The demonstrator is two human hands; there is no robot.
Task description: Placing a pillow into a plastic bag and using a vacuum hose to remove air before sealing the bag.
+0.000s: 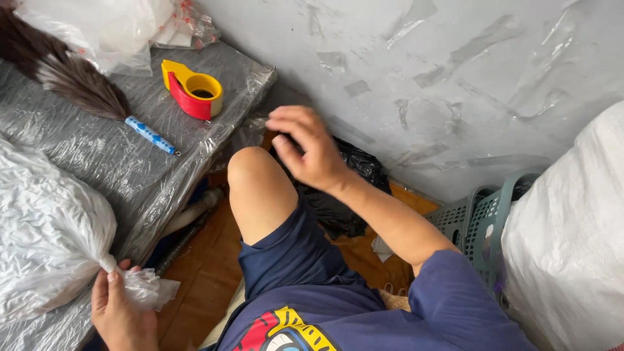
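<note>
The left hand (120, 312) is closed around the twisted neck of a white plastic bag (49, 234), and the free tail of the bag fans out just past the fingers. The bag lies on the film-covered table (130, 162), at the end of the table nearest to the person, with its neck hanging over the table's edge. It looks full and rounded, and the thin film is crinkled all over — I judge the contents to be soft and rather light, so the bag should give under the fingers and not keep a firm shape. The film looks smooth and could slip or tear if it is pulled hard. The twisted neck is the best place to hold, because there the film is gathered thick; the round body gives nothing to grip.

The right hand (305, 146) holds nothing: its fingers are loosely bent and apart, in the air above the raised knee, just off the far corner of the table and over a black plastic bag (354, 175) on the floor.

Further along the table from the white bag lie a feather duster (71, 78) with a blue patterned handle and, beyond it, a yellow and red tape dispenser (193, 91). Well away from the table, on the person's right, stands a grey-green plastic basket (474, 224) beside a large white sack (572, 234).
</note>
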